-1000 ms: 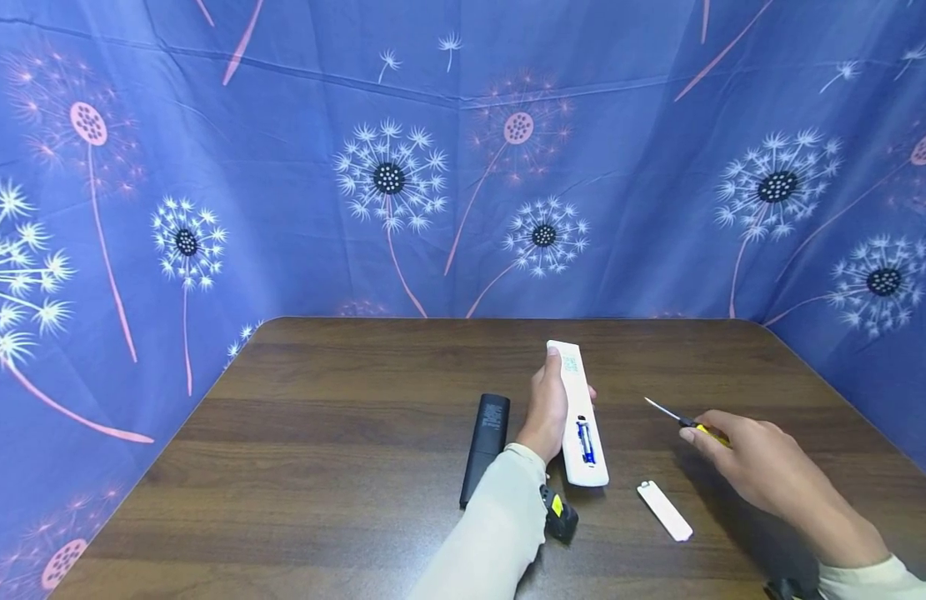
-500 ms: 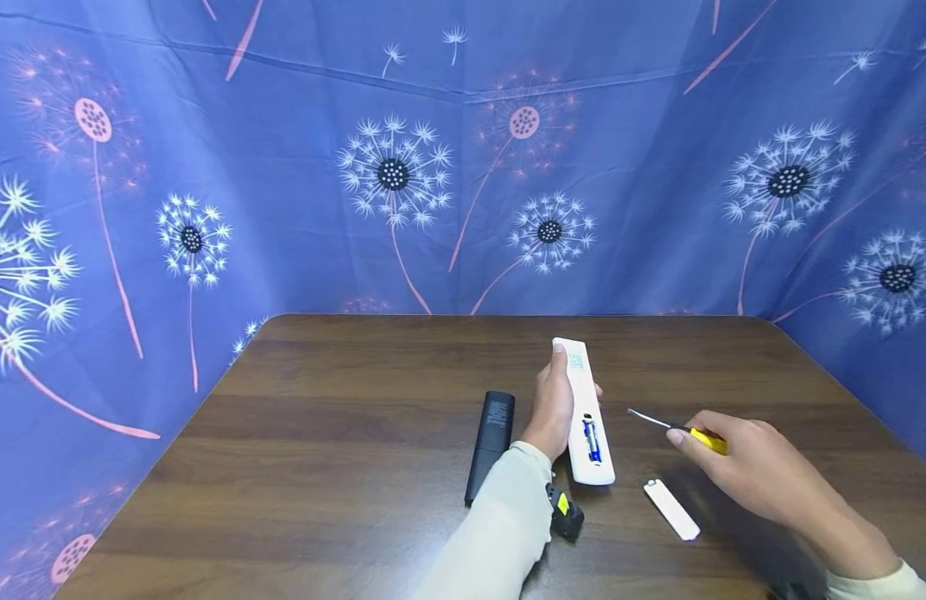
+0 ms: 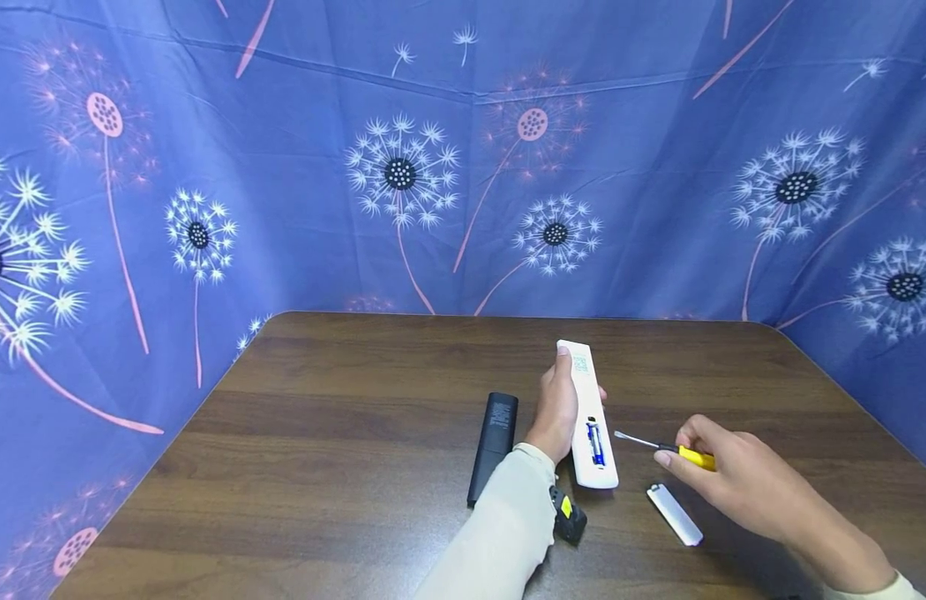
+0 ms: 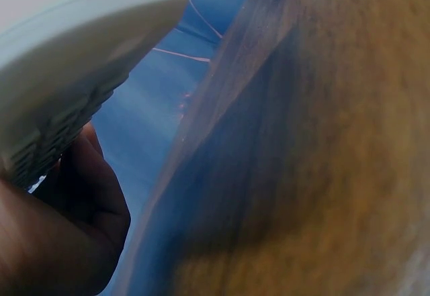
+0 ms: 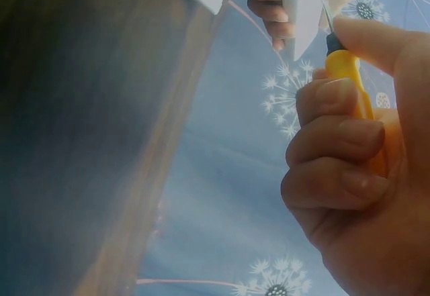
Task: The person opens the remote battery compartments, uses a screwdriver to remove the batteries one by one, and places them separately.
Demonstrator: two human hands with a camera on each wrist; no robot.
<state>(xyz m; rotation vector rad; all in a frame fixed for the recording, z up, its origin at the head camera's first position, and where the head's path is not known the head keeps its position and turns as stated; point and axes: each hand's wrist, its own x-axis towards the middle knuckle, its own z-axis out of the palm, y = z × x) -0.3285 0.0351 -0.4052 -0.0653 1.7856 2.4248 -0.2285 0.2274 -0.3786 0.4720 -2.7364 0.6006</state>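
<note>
My left hand (image 3: pixel 557 408) grips a white remote control (image 3: pixel 583 392), its back facing up and its battery slot uncovered. A blue battery (image 3: pixel 596 444) lies in that slot. In the left wrist view the remote control (image 4: pixel 80 34) shows its buttoned underside, with curled fingers (image 4: pixel 101 209) below it. My right hand (image 3: pixel 755 479) holds a screwdriver (image 3: pixel 695 457) with a yellow handle, its metal tip close to the remote's right edge beside the slot. The right wrist view shows the fingers wrapped round the yellow handle of the screwdriver (image 5: pixel 344 64) and the thumb near its black collar.
A white battery cover (image 3: pixel 674 515) lies on the brown wooden table (image 3: pixel 342 467) in front of the right hand. The black remote control (image 3: pixel 494 446) rests left of the left wrist. Behind the table hangs a blue dandelion-print cloth (image 3: pixel 297 167).
The right hand has brought the screwdriver leftward and slightly down, so its tip is nearer the white remote's battery slot. The left hand keeps its hold on the remote.
</note>
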